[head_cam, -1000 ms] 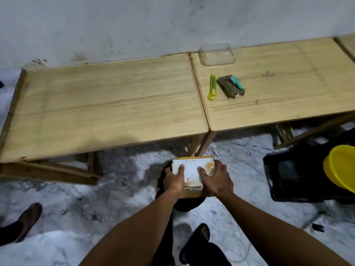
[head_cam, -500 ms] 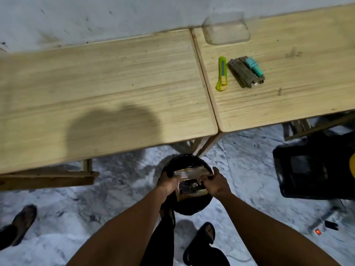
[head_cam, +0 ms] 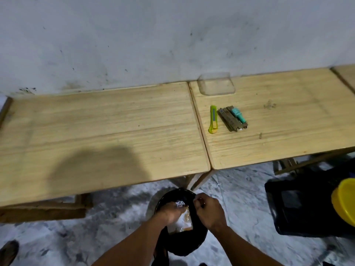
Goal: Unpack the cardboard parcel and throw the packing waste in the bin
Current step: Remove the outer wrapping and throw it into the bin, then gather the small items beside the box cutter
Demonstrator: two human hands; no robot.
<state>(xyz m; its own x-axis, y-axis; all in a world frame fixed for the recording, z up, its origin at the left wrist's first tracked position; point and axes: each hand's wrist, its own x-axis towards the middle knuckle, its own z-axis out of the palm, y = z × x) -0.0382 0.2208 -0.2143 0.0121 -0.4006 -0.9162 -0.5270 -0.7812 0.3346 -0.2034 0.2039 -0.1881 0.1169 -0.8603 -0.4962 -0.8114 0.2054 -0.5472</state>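
Observation:
A black round bin (head_cam: 183, 245) lined with a dark bag stands on the floor just in front of the wooden tables. The cardboard parcel (head_cam: 185, 223), brown with a white label, sits tilted inside it. My left hand (head_cam: 169, 211) reaches into the bin and lies on top of the parcel, fingers bent around its upper end beside some crumpled white packing (head_cam: 180, 203). My right hand (head_cam: 209, 210) is at the bin's right rim, its fingers pinched on the edge of the bag. The parcel's lower part is hidden in the bin.
Two wooden tables (head_cam: 115, 135) stand against the wall. On the right one lie a yellow-green box cutter (head_cam: 213, 120), brown packs with a teal tube (head_cam: 233, 119) and a clear plastic tray (head_cam: 217, 84). A black crate (head_cam: 288, 208) and a yellow lid (head_cam: 343, 200) sit right.
The parcel went from held above the bin in both hands to down inside it. My right hand let go of it and moved to the bin's rim.

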